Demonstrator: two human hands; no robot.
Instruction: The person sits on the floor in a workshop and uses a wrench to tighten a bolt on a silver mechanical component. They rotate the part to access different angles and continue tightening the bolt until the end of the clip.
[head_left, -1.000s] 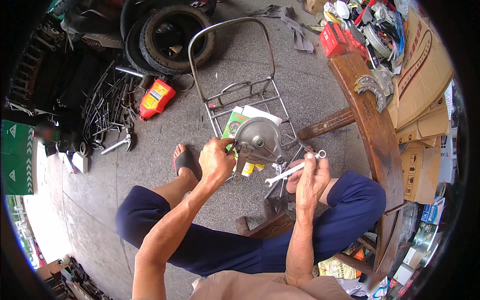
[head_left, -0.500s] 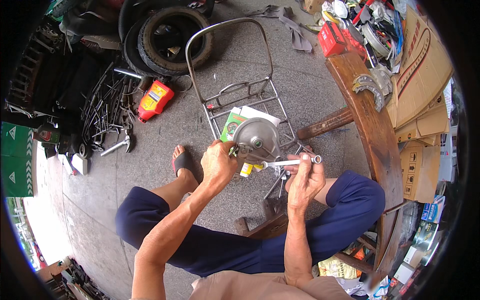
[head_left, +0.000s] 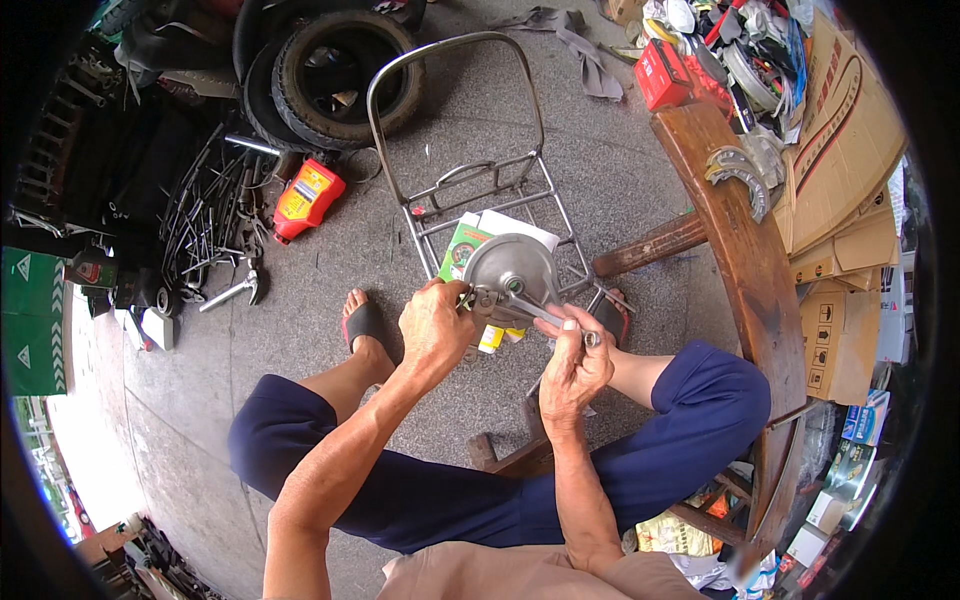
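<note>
Grey plate (head_left: 500, 262), likely stiff, heavyish and best held by its rim, is pinched near left by the left hand (head_left: 437, 322), while the right hand (head_left: 576, 374) clasps a wrench (head_left: 531, 308).

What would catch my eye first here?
Probably the round grey metal disc in the middle, gripped at its left edge by the left hand, while the right hand holds a wrench over it. Just beyond is a bent-tube metal frame, and at left a bright red bottle lies near the tyres.
</note>
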